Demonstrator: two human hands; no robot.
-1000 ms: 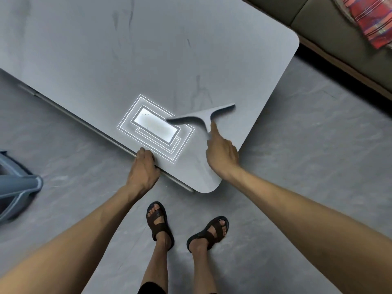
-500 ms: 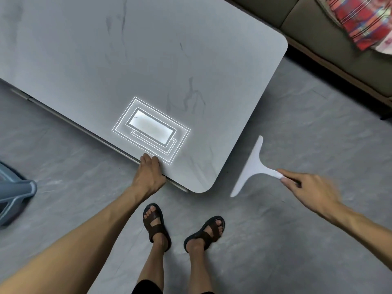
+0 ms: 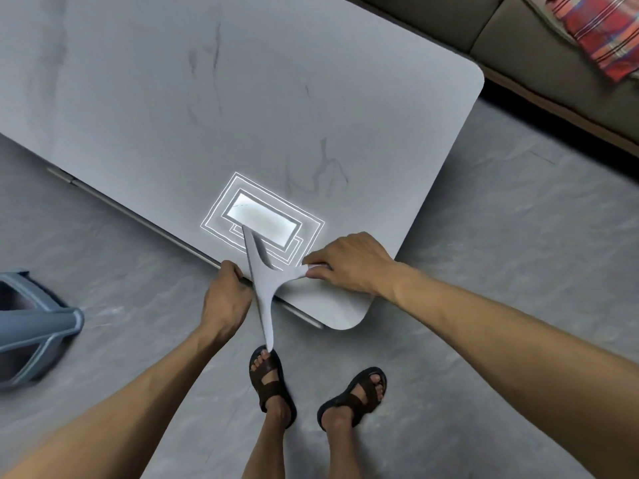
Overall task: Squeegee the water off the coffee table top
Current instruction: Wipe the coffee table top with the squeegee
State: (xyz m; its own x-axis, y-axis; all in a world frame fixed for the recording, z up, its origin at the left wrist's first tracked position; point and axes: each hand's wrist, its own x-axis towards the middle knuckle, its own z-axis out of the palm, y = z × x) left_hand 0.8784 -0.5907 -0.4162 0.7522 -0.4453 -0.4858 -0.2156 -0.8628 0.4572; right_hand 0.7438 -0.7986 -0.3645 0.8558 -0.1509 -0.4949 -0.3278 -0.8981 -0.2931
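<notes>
The grey marbled coffee table top fills the upper left, with a rounded near corner. A bright ceiling-light reflection shines on it near the front edge. My right hand grips the handle of a pale grey squeegee. Its long blade runs from the reflection down across the table's front edge to above my left foot. My left hand clasps the table's front edge just left of the blade.
A blue-grey plastic stool lies on the grey floor at the left. A dark sofa with a red plaid cloth stands at the upper right. My sandalled feet are below the table corner.
My right hand swung the squeegee off the table out to the right over the floor, then brought it back to the near corner, blade now lengthwise over the front edge. Left hand stayed on the edge.
</notes>
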